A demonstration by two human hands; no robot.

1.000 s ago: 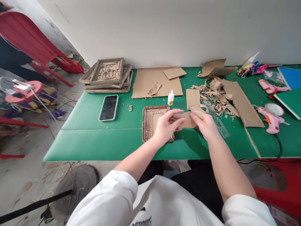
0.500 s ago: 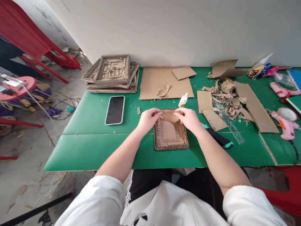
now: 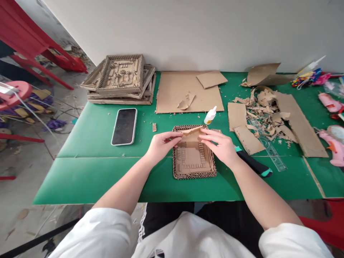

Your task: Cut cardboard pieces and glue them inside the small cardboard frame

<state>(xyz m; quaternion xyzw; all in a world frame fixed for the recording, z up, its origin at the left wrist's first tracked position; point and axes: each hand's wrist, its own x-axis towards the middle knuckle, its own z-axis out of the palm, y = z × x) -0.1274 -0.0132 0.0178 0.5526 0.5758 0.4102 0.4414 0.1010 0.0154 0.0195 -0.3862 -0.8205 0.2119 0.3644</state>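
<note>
A small square cardboard tray (image 3: 195,173) with corrugated rims lies on the green table; short ridged strips line its inside. Over its far side, a thin brown piece of cardboard (image 3: 191,131) is raised at a tilt between my hands. My left hand (image 3: 164,145) pinches its left end. At the right end, my right hand (image 3: 220,144) grips it with thumb and fingers. A white glue bottle (image 3: 210,115) stands just beyond the tray. Next to my right wrist lies a black and teal cutter (image 3: 253,162), partly hidden. A tiny corrugated piece (image 3: 154,127) lies left of the tray.
A phone (image 3: 124,127) lies at left, before stacked cardboard trays (image 3: 123,77). Behind is a flat cardboard sheet (image 3: 172,89). Torn scraps (image 3: 266,107), a clear ruler (image 3: 275,156) and pink glue guns (image 3: 333,145) are at right. The table's front edge is near my body.
The thin cardboard piece is raised and tilted more above the tray's far side. My hands have drawn slightly back and apart, and the view has shifted a little.
</note>
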